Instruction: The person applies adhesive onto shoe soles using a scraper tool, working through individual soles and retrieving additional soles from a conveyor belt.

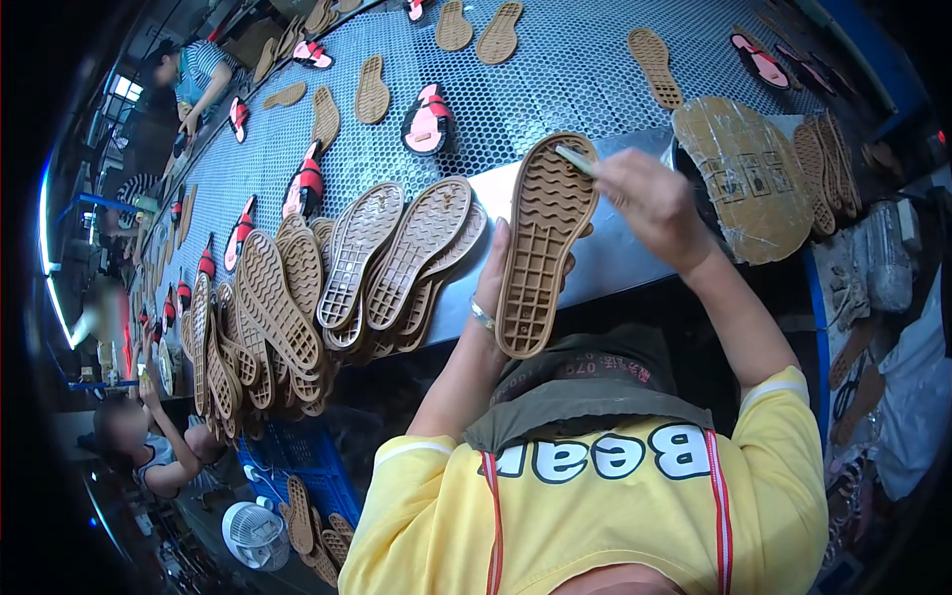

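Note:
My left hand (495,266) grips a brown shoe sole (551,218) from behind, its fingers partly hidden; some fingertips show at the sole's right edge. The sole is tilted up toward me, showing wavy ridges in the upper part and a square grid at the heel. In my closed right hand (650,198) is a thin pale stick-like tool (575,159), perhaps a brush. Its tip meets the sole near the toe rim. Left of my left hand, stacked brown soles (426,248) lie along the table's near edge.
A blue-grey mesh-patterned table (555,79) carries loose soles and red-black sandals (427,119) with pink insoles. To the right sits a cardboard-topped container (744,178) beside more soles (828,169). Below left are a white fan (256,535) and a blue crate (297,461). Other people work at left.

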The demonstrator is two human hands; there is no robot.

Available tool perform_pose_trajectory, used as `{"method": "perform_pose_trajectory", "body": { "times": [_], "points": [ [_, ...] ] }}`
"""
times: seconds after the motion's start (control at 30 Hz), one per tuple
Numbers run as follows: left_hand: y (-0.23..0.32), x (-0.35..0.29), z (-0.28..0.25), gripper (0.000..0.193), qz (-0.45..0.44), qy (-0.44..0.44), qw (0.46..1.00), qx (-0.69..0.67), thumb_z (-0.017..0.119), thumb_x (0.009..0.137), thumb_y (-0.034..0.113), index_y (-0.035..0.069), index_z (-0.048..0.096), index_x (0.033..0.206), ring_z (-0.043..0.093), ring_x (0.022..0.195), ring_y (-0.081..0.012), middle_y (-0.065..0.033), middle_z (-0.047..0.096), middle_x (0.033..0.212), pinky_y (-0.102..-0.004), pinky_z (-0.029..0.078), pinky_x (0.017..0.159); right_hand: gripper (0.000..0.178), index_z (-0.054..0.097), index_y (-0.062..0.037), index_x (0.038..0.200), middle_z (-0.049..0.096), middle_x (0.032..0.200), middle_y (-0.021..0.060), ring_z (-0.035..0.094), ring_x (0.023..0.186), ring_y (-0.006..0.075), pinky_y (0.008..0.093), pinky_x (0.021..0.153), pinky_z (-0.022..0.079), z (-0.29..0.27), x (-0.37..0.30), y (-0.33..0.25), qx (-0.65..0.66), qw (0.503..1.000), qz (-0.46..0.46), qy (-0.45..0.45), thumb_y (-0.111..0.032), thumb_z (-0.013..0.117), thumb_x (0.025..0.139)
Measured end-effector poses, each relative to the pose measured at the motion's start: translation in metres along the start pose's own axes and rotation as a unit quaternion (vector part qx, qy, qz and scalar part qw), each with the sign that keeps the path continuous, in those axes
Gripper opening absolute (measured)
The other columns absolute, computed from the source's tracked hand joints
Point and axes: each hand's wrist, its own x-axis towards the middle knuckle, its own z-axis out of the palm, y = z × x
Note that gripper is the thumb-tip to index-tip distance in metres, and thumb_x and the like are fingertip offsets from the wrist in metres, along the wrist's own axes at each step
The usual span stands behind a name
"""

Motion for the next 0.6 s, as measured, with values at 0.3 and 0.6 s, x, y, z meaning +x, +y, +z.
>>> {"method": "perform_pose_trajectory", "body": {
  "times": [0.3, 0.6],
  "points": [
    [-0.004, 0.004, -0.02, 0.077, -0.039, 0.042, 0.993, -0.104, 0.025, 0.088, 0.065, 0.004, 0.039, 0.132, 0.063, 0.087, -0.0277, -0.0168, 0.057, 0.114, -0.0316, 0.057, 0.066, 0.023, 0.063, 0.001, 0.096, 0.063, 0.089, 0.012, 0.061, 0.073, 0.0244, 0.0318, 0.062, 0.05, 0.012, -0.021, -0.038, 0.058, 0.993, -0.05, -0.088, 0.0, 0.066, 0.073],
    [0.008, 0.022, -0.03, 0.072, 0.003, -0.168, 0.976, -0.14, 0.025, 0.091, 0.061, 0.01, 0.023, 0.142, 0.058, 0.088, -0.0275, -0.0293, 0.04, 0.129, -0.0293, 0.055, 0.057, 0.018, 0.063, -0.0007, 0.094, 0.062, 0.086, 0.0109, 0.061, 0.072, 0.0232, 0.0312, 0.061, 0.05, 0.023, -0.045, -0.089, 0.243, 0.954, -0.02, -0.173, -0.003, 0.064, 0.076]
  ]
}}
